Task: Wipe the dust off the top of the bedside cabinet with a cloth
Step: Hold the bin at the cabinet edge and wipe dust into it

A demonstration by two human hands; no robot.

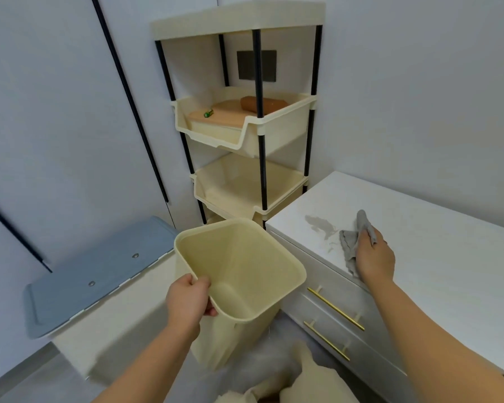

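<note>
The right hand [374, 257] presses a grey cloth [354, 242] onto the white bedside cabinet top [448, 257] near its left front edge, beside grey dust [320, 225]. The crumpled cloth's long axis runs near-to-far. The left hand [188, 301] grips a cream bin [245, 271] by its rim, left of the cabinet.

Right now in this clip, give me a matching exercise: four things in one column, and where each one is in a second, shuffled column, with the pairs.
Things:
1. cloth
2. bin
3. dust
4. brown roll

Places:
A. in the rack's upper basket
B. on the cabinet top, left of the cloth
C. under the right hand
D. held at the rim by the left hand

Pairs: 1-C, 2-D, 3-B, 4-A
</note>
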